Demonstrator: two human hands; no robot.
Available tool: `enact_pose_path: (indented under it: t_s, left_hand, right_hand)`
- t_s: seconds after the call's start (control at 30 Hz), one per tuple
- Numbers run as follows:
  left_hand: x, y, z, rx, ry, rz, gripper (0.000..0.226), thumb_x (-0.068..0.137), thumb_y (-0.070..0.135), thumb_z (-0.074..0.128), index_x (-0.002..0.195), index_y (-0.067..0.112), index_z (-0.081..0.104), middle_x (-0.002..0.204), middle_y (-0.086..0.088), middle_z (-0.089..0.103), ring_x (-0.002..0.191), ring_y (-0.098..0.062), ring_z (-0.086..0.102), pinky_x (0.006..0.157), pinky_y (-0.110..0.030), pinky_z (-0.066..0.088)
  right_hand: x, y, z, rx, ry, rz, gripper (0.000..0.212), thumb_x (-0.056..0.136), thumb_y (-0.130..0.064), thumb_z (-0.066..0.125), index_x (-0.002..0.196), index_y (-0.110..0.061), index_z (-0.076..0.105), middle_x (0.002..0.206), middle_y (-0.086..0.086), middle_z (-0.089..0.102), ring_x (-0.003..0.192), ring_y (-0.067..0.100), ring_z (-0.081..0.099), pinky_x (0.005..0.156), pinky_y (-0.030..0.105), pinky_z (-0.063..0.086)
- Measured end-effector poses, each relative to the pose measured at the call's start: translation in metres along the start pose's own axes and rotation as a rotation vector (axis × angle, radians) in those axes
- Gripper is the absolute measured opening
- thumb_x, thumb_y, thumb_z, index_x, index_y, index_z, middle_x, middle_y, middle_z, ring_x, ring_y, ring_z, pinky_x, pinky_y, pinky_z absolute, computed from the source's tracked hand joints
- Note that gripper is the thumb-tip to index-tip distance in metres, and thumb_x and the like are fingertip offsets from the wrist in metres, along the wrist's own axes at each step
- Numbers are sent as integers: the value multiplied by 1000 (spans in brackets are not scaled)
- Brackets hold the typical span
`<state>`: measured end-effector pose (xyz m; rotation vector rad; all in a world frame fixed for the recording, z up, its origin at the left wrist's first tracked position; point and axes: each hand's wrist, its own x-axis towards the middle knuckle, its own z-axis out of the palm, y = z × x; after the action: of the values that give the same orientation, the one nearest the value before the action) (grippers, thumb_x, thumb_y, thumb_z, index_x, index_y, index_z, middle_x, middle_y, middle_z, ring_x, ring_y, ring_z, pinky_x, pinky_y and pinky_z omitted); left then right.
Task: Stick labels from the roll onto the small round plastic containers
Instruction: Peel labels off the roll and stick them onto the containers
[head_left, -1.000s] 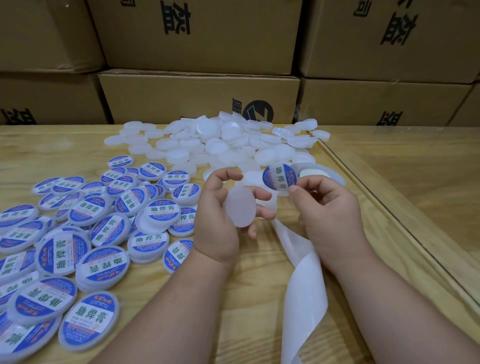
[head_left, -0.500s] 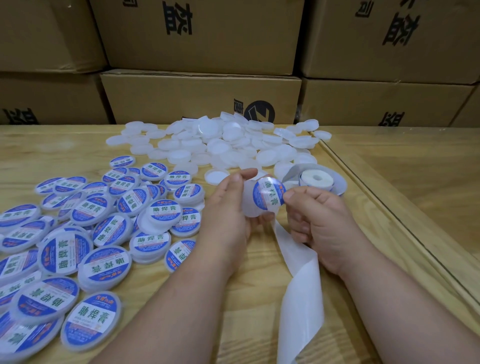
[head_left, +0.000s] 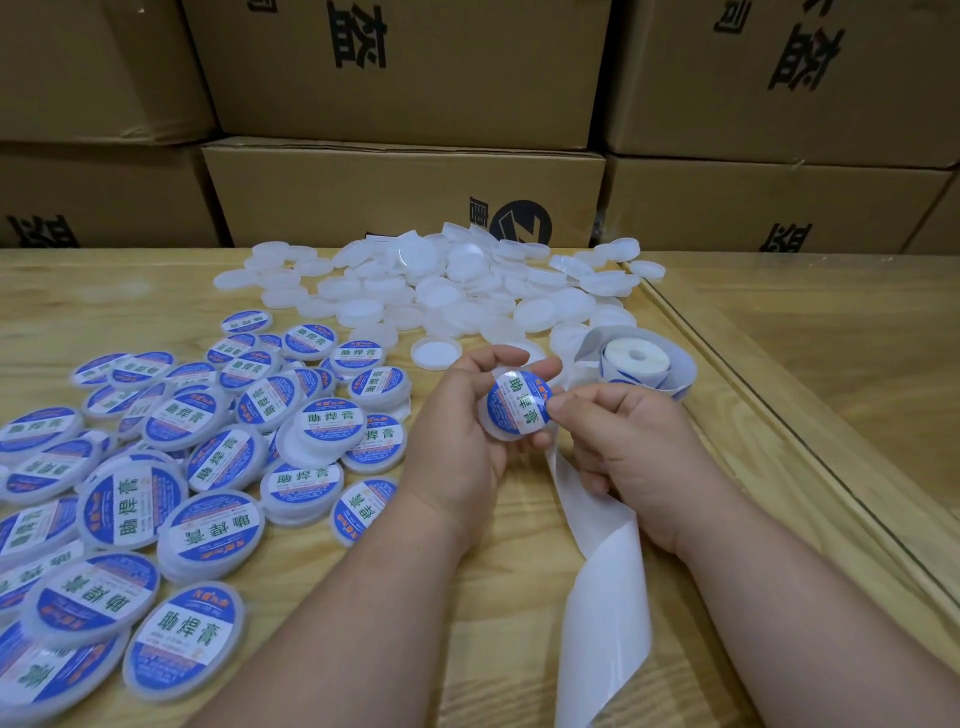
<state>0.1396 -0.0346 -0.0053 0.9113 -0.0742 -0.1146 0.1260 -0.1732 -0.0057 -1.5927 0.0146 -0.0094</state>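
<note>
Since a second ago, the round blue-and-white label (head_left: 521, 405) has come off the right fingertips and onto the small translucent round plastic container (head_left: 506, 413), which the left hand (head_left: 457, 431) grips by its rim above the wooden table (head_left: 519, 545). Right hand (head_left: 623, 447) presses a fingertip on the label's edge, its other fingers curled around the white backing strip (head_left: 602, 582). Dozens of labelled containers (head_left: 171, 483) lie to the left; the pile of bare white containers (head_left: 441, 291) and the label roll (head_left: 636, 361) suggest roughly half remains.
</note>
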Motion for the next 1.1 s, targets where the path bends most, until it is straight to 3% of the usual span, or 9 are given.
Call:
enact_pose_path:
  t_s: [0.13,0.23,0.53,0.67,0.8,0.93,1.03,1.1]
  left_hand:
    - [3,-3,-2,47,-10,18,23,88,7,38,99,9,58,109,-21,74,72,-28,65,52,-31,47]
    - [5,-4,-4,67,-23,27,32,72,14,44,100,10,58,109,-19,75,73,-27,67,53,-32,49]
    - [6,-7,-6,98,-28,39,28,78,3,41,97,12,60,107,-15,76,76,-27,69,53,-31,51]
    - [7,-9,-8,141,-29,51,37,80,-9,37,97,14,61,108,-10,77,79,-25,70,55,-30,53]
    - [7,-14,-7,271,-15,127,35,75,0,54,101,21,59,111,3,77,95,-17,75,64,-25,57]
    - [8,-15,-10,379,25,176,34,86,0,71,108,25,61,108,9,77,88,-12,73,65,-23,56]
    - [7,-10,-9,307,126,152,23,90,14,74,109,24,66,101,6,79,90,-14,76,59,-22,57]
    - [6,-4,-7,237,167,120,16,98,34,64,110,23,67,97,0,79,82,-20,77,48,-23,54]
  right_hand:
    - [-1,-1,0,-11,-8,-1,17,95,-14,65,81,-10,73,45,-11,49,41,8,30,42,23,27]
    - [-1,-1,0,-25,-8,-6,15,95,-14,65,84,-10,74,44,-12,52,40,6,31,41,22,28]
    - [1,2,-1,-63,0,-13,21,94,-16,66,84,1,73,52,-10,59,40,5,36,42,21,31]
    - [2,4,0,-59,14,-43,20,94,-13,67,83,3,72,53,-14,61,42,-1,50,43,11,36]
    - [3,7,1,-78,62,-59,20,93,-16,69,76,-7,73,47,-15,53,40,2,40,44,20,34]
    - [4,8,2,-76,154,-81,28,91,-20,71,63,-20,69,49,-15,53,44,2,46,48,17,39]
    - [6,8,-4,19,220,-30,29,90,-23,71,62,-22,63,47,-9,44,41,12,40,46,28,39]
    - [7,8,-6,43,215,-27,29,90,-24,70,62,-22,61,46,-8,42,38,13,38,45,28,38]
